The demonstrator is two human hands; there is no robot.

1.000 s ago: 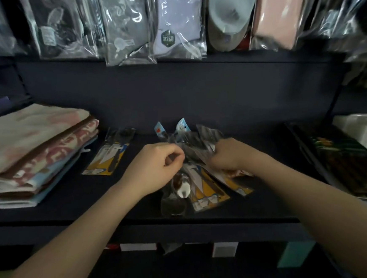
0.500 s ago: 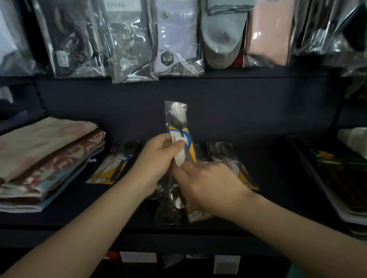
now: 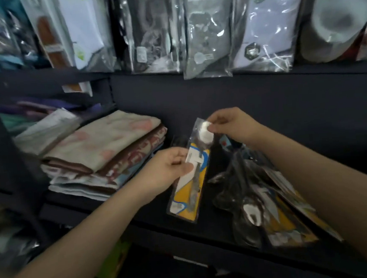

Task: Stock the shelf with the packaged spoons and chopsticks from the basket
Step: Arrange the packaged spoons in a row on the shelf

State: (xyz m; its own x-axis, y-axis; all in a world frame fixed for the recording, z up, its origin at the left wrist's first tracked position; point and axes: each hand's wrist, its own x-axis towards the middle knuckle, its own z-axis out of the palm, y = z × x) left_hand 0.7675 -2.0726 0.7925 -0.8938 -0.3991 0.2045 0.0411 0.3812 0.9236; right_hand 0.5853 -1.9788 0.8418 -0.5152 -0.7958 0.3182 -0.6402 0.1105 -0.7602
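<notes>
Holding one spoon pack [image 3: 190,177] between both hands, you keep it just above the dark shelf [image 3: 207,227], its long side running from the front edge toward the back. Your left hand [image 3: 169,168] pinches the pack near its middle, thumb on top and fingers curled beneath. Your right hand [image 3: 232,125] pinches the clear top end between thumb and fingertips, right beside the pale spoon bowl that shows through the plastic. Gripping it at two places probably keeps the floppy sleeve straight, so you can lay it flat and square.

To the right of it, a loose pile of packs [image 3: 269,211] lies on the same shelf, overlapping at different angles; one shiny spoon bowl shows near the front. Whether chopsticks are among them is too blurred to tell. Another dark pack [image 3: 177,140] lies flat behind your left hand, beside the towels [image 3: 104,151], a folded stack at the left of the shelf. The gap between the towels and the pile looks like the spot you are aiming for.

Above, clear bags of socks [image 3: 204,29] hang in a row, one pair or so to each bag. The basket is not in view, so its contents cannot be told.
</notes>
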